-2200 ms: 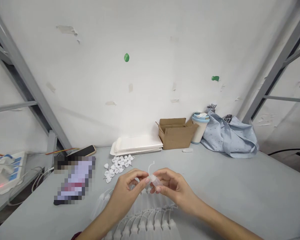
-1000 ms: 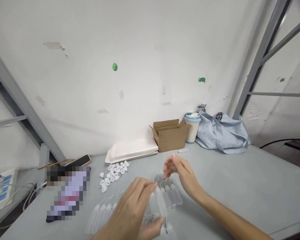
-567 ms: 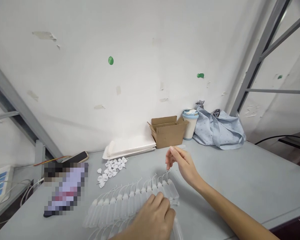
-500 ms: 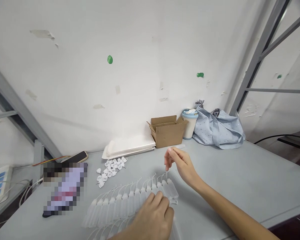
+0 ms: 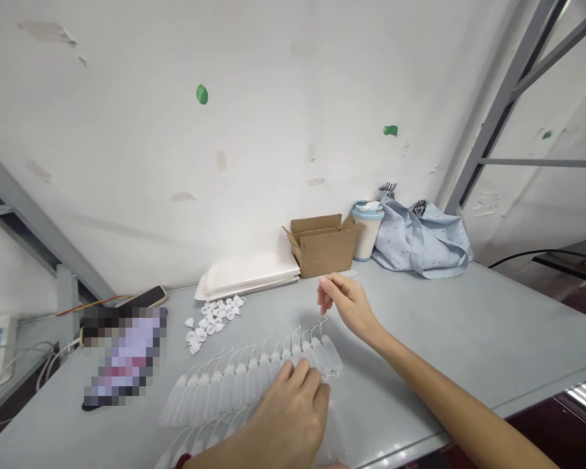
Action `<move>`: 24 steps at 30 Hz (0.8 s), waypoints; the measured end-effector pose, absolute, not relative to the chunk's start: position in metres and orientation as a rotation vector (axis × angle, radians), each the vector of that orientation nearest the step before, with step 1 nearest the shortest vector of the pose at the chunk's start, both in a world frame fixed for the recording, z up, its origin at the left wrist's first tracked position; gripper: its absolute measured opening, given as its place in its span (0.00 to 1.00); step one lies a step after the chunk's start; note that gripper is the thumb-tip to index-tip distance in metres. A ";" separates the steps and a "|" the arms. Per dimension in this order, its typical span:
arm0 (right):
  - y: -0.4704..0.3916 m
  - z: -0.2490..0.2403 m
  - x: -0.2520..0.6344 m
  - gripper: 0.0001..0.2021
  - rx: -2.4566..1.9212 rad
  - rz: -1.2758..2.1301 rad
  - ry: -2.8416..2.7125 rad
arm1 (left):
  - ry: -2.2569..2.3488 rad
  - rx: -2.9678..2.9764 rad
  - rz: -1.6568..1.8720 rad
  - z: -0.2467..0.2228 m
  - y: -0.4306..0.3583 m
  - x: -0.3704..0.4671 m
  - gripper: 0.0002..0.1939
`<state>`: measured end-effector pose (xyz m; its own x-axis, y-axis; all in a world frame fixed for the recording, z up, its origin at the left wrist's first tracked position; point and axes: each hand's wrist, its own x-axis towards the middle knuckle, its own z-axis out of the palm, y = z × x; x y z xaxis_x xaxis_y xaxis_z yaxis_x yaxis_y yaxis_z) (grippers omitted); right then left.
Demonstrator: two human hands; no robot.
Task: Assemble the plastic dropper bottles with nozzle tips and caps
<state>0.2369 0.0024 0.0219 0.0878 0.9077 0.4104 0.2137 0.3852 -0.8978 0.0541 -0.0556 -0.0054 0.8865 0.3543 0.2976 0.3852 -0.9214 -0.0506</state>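
Note:
Two rows of slim translucent plastic pieces [image 5: 224,391], each with a thin white cord at its top, lie on the grey table. My left hand [image 5: 290,407] rests over the right part of these rows, fingers curled down and their tips hidden. My right hand [image 5: 349,303] hovers just beyond the far right end of the back row. Its fingers are bent together near the cord ends [image 5: 321,322]; what they grip, if anything, is too small to make out. A loose pile of small white caps [image 5: 215,319] sits behind the rows to the left.
Along the wall are a stack of white sheets [image 5: 249,270], an open cardboard box [image 5: 327,251], a lidded cup [image 5: 367,231] and a light blue cloth bag [image 5: 420,241]. A phone [image 5: 149,298] and a blurred purple item [image 5: 127,361] lie at left.
The whole view has shifted slightly, so the scene sits a little higher and further left. Both hands keep nearly the same pose and place over the rows.

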 end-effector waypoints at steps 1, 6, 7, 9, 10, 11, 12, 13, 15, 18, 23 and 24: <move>0.006 0.020 0.241 0.20 -1.135 0.655 -1.445 | -0.622 -2.986 -0.433 0.002 -0.056 0.052 0.28; 0.034 0.005 0.270 0.13 -1.511 0.260 -1.633 | -0.999 -3.042 -0.476 0.037 -0.023 0.030 0.13; 0.040 0.002 0.277 0.09 -1.560 0.209 -1.642 | -1.103 -2.986 -0.486 0.041 -0.009 0.023 0.13; 0.050 -0.004 0.292 0.09 -1.662 0.113 -1.664 | -1.330 -2.826 -0.385 0.045 0.023 0.010 0.14; 0.054 -0.007 0.299 0.11 -1.712 0.071 -1.678 | -1.421 -2.752 -0.283 0.046 0.039 0.003 0.15; 0.057 -0.010 0.305 0.14 -1.759 0.034 -1.692 | -1.487 -2.699 -0.167 0.045 0.054 -0.003 0.16; 0.060 -0.013 0.310 0.17 -1.804 0.004 -1.707 | -1.520 -2.674 -0.131 0.045 0.066 -0.007 0.17; 0.062 -0.015 0.315 0.20 -1.844 -0.019 -1.723 | -1.539 -2.662 -0.111 0.043 0.077 -0.010 0.17; 0.065 -0.019 0.322 0.24 -1.912 -0.044 -1.760 | -1.577 -2.642 -0.078 0.039 0.091 -0.013 0.17; 0.067 -0.024 0.328 0.25 -1.982 -0.034 -1.838 | -1.602 -2.623 -0.059 0.029 0.099 -0.007 0.15; 0.067 -0.028 0.331 0.23 -2.005 0.020 -1.964 | -1.593 -2.660 -0.152 0.012 0.102 0.006 0.12; 0.067 -0.027 0.331 0.23 -2.004 0.032 -1.975 | -1.586 -2.684 -0.190 0.009 0.102 0.008 0.12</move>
